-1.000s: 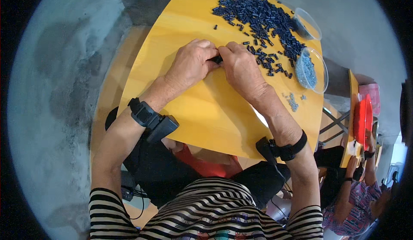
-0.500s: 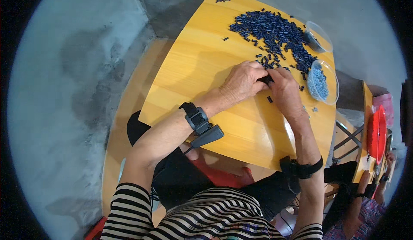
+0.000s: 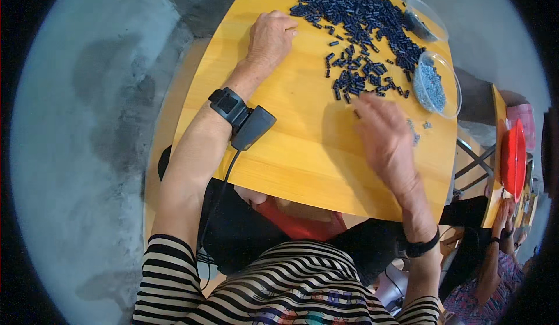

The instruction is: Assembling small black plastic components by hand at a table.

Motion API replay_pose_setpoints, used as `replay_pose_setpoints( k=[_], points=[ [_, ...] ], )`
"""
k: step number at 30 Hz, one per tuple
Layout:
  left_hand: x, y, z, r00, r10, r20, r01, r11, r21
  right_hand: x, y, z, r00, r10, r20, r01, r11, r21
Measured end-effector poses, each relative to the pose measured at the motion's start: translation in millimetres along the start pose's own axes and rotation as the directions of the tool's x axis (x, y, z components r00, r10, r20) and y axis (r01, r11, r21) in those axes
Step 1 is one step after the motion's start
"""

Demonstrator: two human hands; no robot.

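Observation:
Small dark-blue cylindrical pieces (image 3: 355,13) lie heaped across the far part of the yellow table, with a looser cluster (image 3: 361,74) nearer me. My left hand (image 3: 271,36) is over the tabletop, left of the heap; its fingers are curled in, and anything inside them is hidden. Just below the loose cluster, my right hand (image 3: 387,133) is smeared by motion, its fingers stretched out and apart. One dark piece (image 3: 357,113) lies beside its fingertips.
A clear round tub of light-blue bits (image 3: 431,86) tilts at the table's right edge. Behind it is another clear tub (image 3: 425,25) with dark contents. Small grey bits (image 3: 427,124) lie near the right hand. A red basket (image 3: 512,161) and another person's hands (image 3: 505,213) are farther right.
My hands, together around dark pieces before, have separated. The left moved far and left; the right stayed near the cluster. More dark pieces now lie in the loose cluster. The view shifted slightly.

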State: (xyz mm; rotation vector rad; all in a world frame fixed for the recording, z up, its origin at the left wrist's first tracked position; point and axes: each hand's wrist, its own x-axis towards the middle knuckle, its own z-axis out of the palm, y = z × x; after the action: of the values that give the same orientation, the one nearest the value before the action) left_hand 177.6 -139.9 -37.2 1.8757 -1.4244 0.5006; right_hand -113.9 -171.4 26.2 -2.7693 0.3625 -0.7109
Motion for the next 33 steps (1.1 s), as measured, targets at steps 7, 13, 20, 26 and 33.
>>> replay_pose_setpoints(
  k=[7, 13, 20, 26, 33],
  points=[
    [-11.4, 34.2, -8.4, 0.983, -0.046, 0.179, 0.090, 0.964, -0.249, -44.4, -28.6, 0.2, 0.993, -0.005, 0.115, 0.002, 1.000, 0.026],
    [-28.9, 77.5, -10.3, 0.969, -0.029, 0.247, 0.127, 0.912, -0.390, -62.4, -26.3, 6.2, 0.998, 0.057, 0.007, -0.057, 0.998, 0.013],
    [-31.8, 99.7, -4.7, 0.972, -0.043, 0.229, 0.140, 0.893, -0.428, -63.5, -25.3, 6.7, 0.994, 0.100, -0.032, -0.098, 0.992, 0.074],
    [-42.1, 96.7, -21.1, 0.981, -0.040, 0.190, 0.121, 0.891, -0.438, -64.7, -23.4, 4.8, 0.987, 0.151, -0.050, -0.141, 0.977, 0.160],
    [-58.4, 100.4, -50.8, 0.955, -0.130, 0.266, 0.244, 0.856, -0.457, -36.5, -10.5, 7.1, 0.896, 0.429, -0.114, -0.374, 0.869, 0.323]
  ],
)
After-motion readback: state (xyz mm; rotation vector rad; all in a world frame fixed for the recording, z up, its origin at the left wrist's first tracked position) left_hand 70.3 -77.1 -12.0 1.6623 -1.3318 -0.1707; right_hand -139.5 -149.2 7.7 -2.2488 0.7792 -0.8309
